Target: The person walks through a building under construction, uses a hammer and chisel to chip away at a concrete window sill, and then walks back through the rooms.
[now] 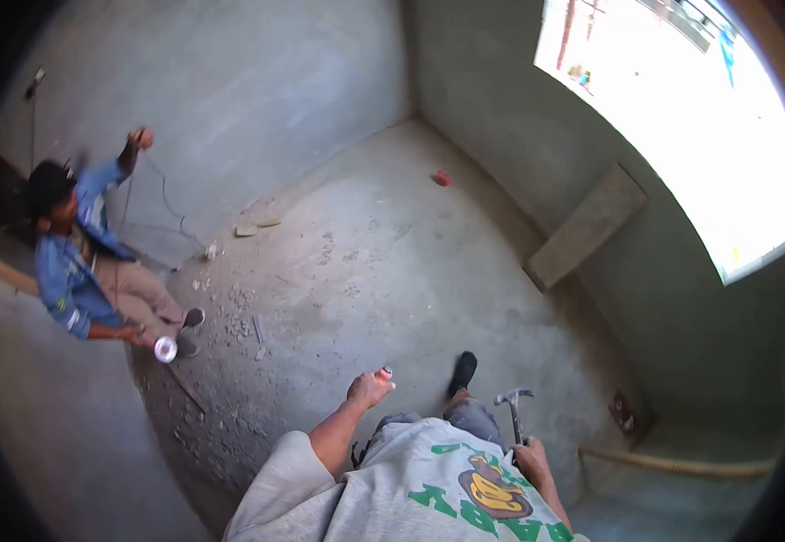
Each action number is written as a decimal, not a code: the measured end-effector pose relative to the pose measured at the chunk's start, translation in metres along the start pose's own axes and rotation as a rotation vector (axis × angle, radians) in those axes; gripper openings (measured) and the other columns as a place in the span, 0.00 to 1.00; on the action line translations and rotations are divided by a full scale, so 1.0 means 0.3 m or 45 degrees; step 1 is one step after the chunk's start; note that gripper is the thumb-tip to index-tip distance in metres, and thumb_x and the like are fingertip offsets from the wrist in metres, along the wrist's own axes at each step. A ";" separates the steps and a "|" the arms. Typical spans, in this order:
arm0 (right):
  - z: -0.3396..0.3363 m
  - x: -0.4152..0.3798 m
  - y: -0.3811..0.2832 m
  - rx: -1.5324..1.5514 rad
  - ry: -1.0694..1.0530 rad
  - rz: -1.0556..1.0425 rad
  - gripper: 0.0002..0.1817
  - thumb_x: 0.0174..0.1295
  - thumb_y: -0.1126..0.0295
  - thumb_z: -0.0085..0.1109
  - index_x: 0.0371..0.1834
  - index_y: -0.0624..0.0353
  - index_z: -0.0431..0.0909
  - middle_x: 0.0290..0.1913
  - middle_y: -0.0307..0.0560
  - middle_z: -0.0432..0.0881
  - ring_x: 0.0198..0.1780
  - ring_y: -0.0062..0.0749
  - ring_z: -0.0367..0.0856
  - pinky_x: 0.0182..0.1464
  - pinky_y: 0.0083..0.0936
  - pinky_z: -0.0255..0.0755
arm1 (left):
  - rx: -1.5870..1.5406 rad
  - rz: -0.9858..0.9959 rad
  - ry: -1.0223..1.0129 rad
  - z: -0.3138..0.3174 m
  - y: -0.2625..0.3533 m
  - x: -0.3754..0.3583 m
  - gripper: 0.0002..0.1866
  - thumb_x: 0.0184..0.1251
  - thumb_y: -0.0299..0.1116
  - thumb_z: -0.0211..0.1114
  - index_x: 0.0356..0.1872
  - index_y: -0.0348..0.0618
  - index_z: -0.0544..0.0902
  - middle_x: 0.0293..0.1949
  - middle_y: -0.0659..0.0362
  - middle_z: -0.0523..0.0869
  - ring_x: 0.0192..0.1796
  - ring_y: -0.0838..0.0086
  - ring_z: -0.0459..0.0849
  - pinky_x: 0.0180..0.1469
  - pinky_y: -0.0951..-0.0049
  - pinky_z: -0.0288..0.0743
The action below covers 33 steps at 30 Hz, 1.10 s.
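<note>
My left hand (370, 388) is closed around a small orange-red object (384, 373) with a grey end; most of it is hidden in the fingers, so its kind does not show. Down by my right side, a claw hammer (513, 406) stands head up, its handle gripped in my right hand (530, 456). Both hands are apart from the floor and walls. A dark shoe (464, 371) of mine shows between them on the concrete floor (383, 307).
At the left a person (85, 244) holds a cord and a round whitish object (166, 350). Rubble (239, 312) lies near their feet. A board (587, 226) leans on the right wall under the window opening. A red item (442, 179) lies near the far corner.
</note>
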State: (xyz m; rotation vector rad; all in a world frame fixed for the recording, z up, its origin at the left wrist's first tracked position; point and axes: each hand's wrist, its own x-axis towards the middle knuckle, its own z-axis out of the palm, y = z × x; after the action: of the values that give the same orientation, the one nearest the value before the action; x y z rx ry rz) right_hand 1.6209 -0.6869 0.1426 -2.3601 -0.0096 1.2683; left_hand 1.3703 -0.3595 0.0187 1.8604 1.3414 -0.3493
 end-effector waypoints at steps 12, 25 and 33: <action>-0.491 0.681 -0.299 -0.554 -0.180 0.129 0.12 0.53 0.73 0.57 0.37 0.71 0.78 0.30 0.57 0.83 0.29 0.41 0.85 0.29 0.35 0.78 | -0.329 -0.150 0.126 -0.093 0.528 0.198 0.27 0.50 0.53 0.69 0.49 0.49 0.82 0.50 0.50 0.84 0.55 0.56 0.81 0.57 0.62 0.73; -0.746 0.828 -0.365 -0.435 -0.016 0.329 0.13 0.50 0.67 0.58 0.32 0.68 0.81 0.34 0.57 0.84 0.32 0.40 0.86 0.36 0.37 0.78 | -0.052 0.147 -0.167 -0.195 1.220 0.757 0.28 0.47 0.53 0.71 0.47 0.45 0.83 0.47 0.49 0.85 0.52 0.55 0.82 0.55 0.61 0.74; -0.896 0.737 -0.468 -0.021 0.163 0.527 0.18 0.46 0.65 0.59 0.32 0.74 0.82 0.34 0.64 0.84 0.38 0.53 0.85 0.41 0.39 0.78 | -0.212 0.698 -0.222 -0.281 1.828 1.064 0.21 0.50 0.48 0.72 0.37 0.41 0.81 0.38 0.50 0.86 0.43 0.55 0.85 0.45 0.62 0.78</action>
State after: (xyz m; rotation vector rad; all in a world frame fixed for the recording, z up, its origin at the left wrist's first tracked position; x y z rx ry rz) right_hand 1.9898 -0.6180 0.1502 -2.5364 0.5351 1.2913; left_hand 1.9673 -0.1492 0.1146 1.9168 0.6818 -0.1042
